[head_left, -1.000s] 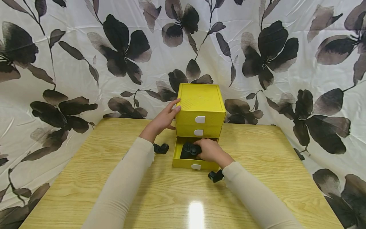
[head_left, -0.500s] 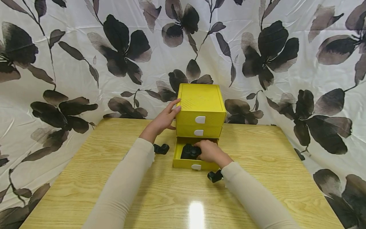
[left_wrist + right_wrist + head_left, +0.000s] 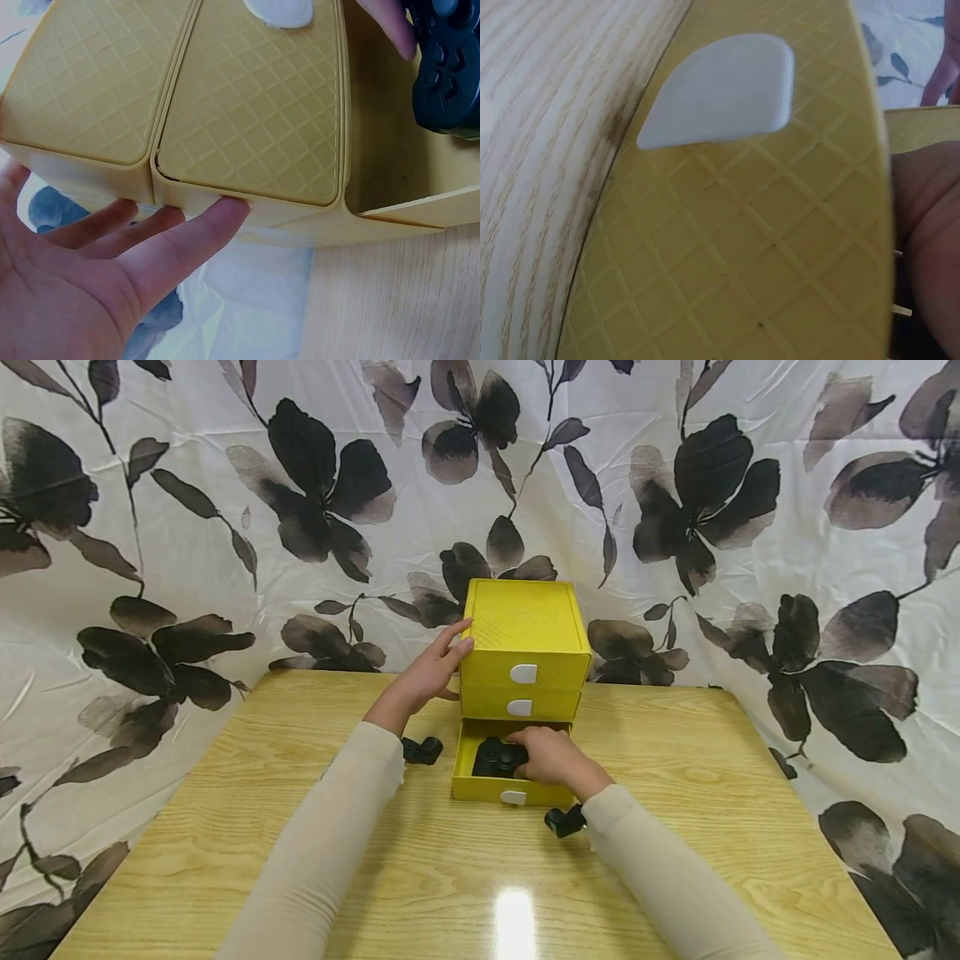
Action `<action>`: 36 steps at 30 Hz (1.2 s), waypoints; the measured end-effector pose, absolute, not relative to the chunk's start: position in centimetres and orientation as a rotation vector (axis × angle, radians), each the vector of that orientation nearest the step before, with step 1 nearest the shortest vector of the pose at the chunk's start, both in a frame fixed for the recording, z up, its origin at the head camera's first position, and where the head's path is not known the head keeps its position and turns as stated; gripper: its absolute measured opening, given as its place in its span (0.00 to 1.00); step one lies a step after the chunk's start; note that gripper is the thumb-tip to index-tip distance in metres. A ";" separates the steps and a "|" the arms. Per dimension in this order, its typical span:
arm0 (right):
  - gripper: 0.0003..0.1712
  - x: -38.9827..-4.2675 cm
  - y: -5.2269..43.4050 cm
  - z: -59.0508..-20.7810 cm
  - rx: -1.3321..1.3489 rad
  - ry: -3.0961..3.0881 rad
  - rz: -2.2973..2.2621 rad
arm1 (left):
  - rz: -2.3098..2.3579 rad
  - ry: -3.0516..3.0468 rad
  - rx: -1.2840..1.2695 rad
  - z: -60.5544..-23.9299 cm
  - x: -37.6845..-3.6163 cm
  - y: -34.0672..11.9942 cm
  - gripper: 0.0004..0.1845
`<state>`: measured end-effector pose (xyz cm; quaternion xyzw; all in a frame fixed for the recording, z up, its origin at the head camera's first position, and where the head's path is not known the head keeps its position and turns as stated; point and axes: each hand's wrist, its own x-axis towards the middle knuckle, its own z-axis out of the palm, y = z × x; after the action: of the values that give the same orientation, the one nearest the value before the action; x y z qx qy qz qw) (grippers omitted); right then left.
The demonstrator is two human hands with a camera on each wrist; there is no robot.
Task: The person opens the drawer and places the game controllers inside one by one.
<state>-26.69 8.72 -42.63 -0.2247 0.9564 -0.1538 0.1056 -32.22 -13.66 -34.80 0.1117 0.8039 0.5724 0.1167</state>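
A yellow drawer unit (image 3: 528,614) stands on the table with its bottom drawer (image 3: 480,789) pulled out. Inside that drawer is a black game controller (image 3: 490,762), gripped at its right side by my right hand (image 3: 553,756). In the left wrist view, the controller's button end (image 3: 448,82) shows above the drawer floor. My left hand (image 3: 429,675) rests against the unit's left side with fingers extended. In the right wrist view, the drawer's front panel (image 3: 727,247) and white pull tab (image 3: 724,90) hide most of my right hand (image 3: 934,247) and the controller.
The two upper drawers, with white tabs (image 3: 523,673), are closed. A wooden table (image 3: 675,793) carries the unit. Behind it hangs a floral cloth (image 3: 585,410). Black wrist-worn devices (image 3: 564,821) show beside both wrists.
My right hand and the game controller sit very slightly lower in the drawer than a second ago. The left hand has kept its place on the drawer unit.
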 end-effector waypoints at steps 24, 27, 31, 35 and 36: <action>0.22 -23.4 9.3 -41.1 -0.817 3.031 -0.544 | 1.672 2.367 0.322 -34.6 -32.2 -13.5 0.30; 0.21 -22.9 9.5 -41.3 -0.819 3.029 -0.667 | 1.668 2.372 0.317 -34.8 -32.2 -13.6 0.30; 0.20 -22.2 9.6 -41.9 -0.851 3.036 -0.791 | 1.662 2.374 0.305 -34.9 -32.4 -13.7 0.30; 0.19 -21.7 9.7 -42.3 -0.896 3.086 -0.868 | 1.654 2.363 0.306 -34.5 -32.3 -13.7 0.30; 0.18 -21.6 9.8 -42.3 -0.905 3.099 -0.882 | 1.650 2.362 0.307 -34.2 -32.0 -13.6 0.30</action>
<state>-21.62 9.78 -42.34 -0.2690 0.9211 -0.2621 -0.1026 -31.97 -13.58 -34.18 0.1052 0.8091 0.5652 0.1215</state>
